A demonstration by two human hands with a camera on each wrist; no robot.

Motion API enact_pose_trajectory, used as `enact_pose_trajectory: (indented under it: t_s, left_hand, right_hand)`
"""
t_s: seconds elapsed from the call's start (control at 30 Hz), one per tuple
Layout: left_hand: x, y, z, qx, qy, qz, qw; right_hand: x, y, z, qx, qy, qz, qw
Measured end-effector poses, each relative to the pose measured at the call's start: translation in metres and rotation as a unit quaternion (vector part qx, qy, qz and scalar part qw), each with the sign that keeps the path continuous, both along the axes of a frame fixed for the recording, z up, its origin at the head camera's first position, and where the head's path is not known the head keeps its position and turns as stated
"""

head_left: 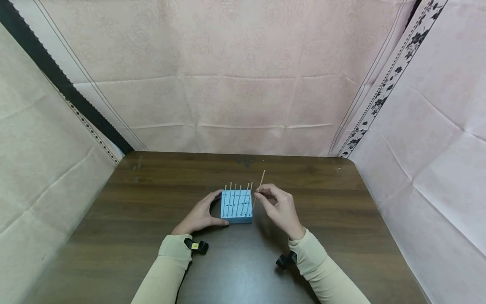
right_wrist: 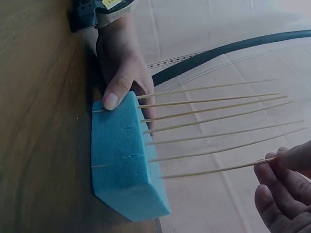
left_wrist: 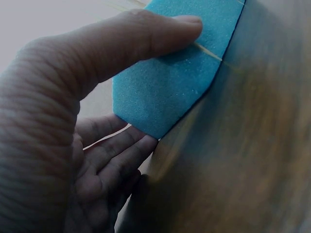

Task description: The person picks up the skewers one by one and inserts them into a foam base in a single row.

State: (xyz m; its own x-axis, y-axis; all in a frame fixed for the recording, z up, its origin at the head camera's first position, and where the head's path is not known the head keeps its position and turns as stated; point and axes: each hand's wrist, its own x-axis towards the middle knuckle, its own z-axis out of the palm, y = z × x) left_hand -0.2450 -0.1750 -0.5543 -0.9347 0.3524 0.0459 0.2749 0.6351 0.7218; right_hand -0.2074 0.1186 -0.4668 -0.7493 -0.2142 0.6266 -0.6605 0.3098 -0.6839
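Observation:
A blue foam block [head_left: 236, 206] sits on the dark wooden table [head_left: 152, 202] with several thin wooden sticks [head_left: 238, 188] standing in it. My left hand [head_left: 200, 216] grips the block's left side, thumb on the near face [left_wrist: 146, 36] and fingers [left_wrist: 116, 150] behind the far side. My right hand [head_left: 280, 207] pinches one more wooden stick [head_left: 260, 186] just right of the block. In the right wrist view that stick [right_wrist: 214, 170] has its tip at the block [right_wrist: 124, 160], beside the row of planted sticks [right_wrist: 214, 116].
Pinkish cloth walls [head_left: 235, 84] close in the table at the back and on both sides. A black strap [head_left: 57, 76] runs down the left wall. Bare tabletop [head_left: 360, 219] lies all around the block.

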Motion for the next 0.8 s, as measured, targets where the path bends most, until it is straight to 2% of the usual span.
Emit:
enact_pose_trajectory:
  t_s: [0.47, 0.8]
  left_hand:
    - [0.0030, 0.0004, 0.0008, 0.005, -0.008, 0.008, 0.9999]
    - [0.0016, 0.0003, 0.0019, -0.001, -0.009, 0.006, 0.9999]
  right_hand:
    - [0.0035, -0.0027, 0.0007, 0.016, -0.028, 0.010, 0.999]
    - [0.0012, -0.0020, 0.0000, 0.015, -0.013, 0.015, 1.000]
